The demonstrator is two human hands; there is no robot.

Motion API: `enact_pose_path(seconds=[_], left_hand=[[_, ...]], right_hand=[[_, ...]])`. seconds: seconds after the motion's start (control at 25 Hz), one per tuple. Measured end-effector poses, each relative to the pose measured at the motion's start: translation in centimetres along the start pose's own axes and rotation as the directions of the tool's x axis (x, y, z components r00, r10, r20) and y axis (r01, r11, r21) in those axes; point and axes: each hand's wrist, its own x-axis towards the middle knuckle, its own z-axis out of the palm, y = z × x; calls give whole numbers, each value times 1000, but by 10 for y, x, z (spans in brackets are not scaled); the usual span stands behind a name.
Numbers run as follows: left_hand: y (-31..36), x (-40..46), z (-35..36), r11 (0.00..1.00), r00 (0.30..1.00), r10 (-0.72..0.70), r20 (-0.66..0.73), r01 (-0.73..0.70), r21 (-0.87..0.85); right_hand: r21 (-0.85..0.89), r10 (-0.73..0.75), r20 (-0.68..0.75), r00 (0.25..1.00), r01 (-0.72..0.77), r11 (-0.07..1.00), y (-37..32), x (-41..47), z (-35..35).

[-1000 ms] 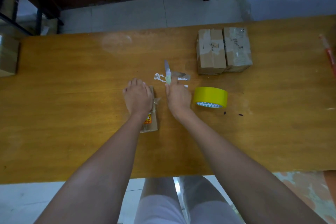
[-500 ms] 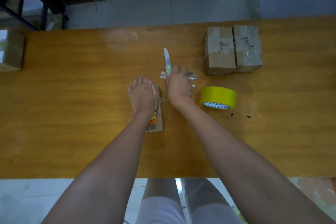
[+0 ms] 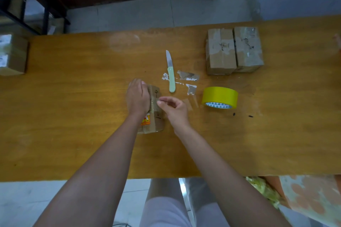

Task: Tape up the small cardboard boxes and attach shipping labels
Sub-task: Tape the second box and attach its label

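Note:
A small cardboard box [image 3: 156, 121] with an orange sticker lies on the wooden table [image 3: 73, 116] in front of me. My left hand [image 3: 137, 96] presses flat on its top, covering the far end. My right hand [image 3: 175, 109] is at the box's right side, thumb and fingertips pinched at a strip of clear tape on the box edge. A knife with a pale green handle [image 3: 171, 75] lies by itself on the table just beyond. A yellow tape roll [image 3: 219, 97] sits to the right.
Two taped cardboard boxes [image 3: 234, 50] stand side by side at the back right. Another box [image 3: 13, 54] sits at the far left edge. Torn tape scraps [image 3: 188, 79] lie beside the knife. Part of another person [image 3: 311, 195] shows at the lower right.
My right hand has let go of the knife, which now lies on the table, and has drawn back to the box's right edge. My left hand stays on the box.

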Motion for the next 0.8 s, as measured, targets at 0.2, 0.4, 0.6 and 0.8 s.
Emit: enact_pose_path(seconds=[0.2,0.4,0.6,0.8], left_hand=[[-2,1,-3,999,1000,-12,6,12,-52],[-4,1,-1,998,999,-41,10,42,-54],[-6,2,0,996,999,-38,8,39,-82],[-10,2,-1,995,999,-37,5,38,-93]], right_hand=[[1,-16,-18,1000,16,1000,0,0,4],[-6,-107,-27,994,107,994,8,-1,10],[-116,-93,-69,993,85,990,20,5,2],[-172,-70,-13,997,67,983,29,1,15]])
